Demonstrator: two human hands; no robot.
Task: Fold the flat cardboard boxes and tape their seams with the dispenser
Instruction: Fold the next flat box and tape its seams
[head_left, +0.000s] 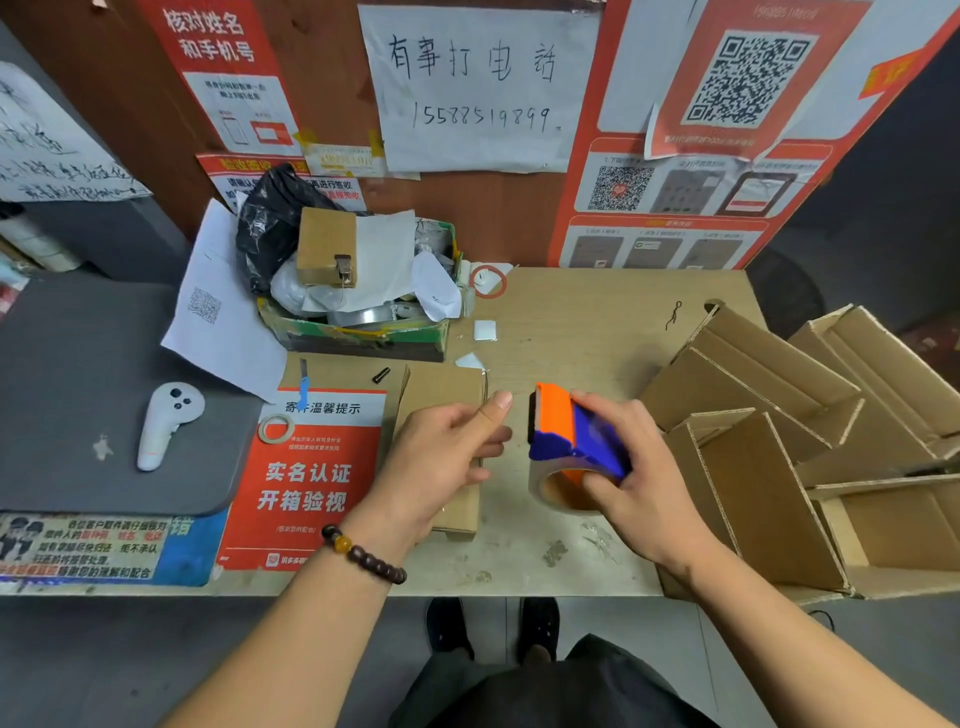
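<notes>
1. Two bare hands are up over the tan tabletop (571, 322), and they are doing different jobs.
2. Right hand (631, 470) is wrapped around the orange-and-blue plastic tape dispenser (569, 439), fingers over its top, the clear tape roll tucked underneath; it sits near the table's middle.
3. Left hand (441, 457) is loosely curled, thumb and forefinger pinched toward the dispenser's front edge; whether tape is between them, I cannot tell.
4. Under that left hand lies a flat brown cardboard box (441, 389), resting partly on a red printed notice (306, 483).
5. Off to the right, a heap of folded open brown cardboard boxes (779, 431) spills over the table edge.
6. Far left, a white handheld controller (166, 423) lies on a grey mat (78, 364).
</notes>
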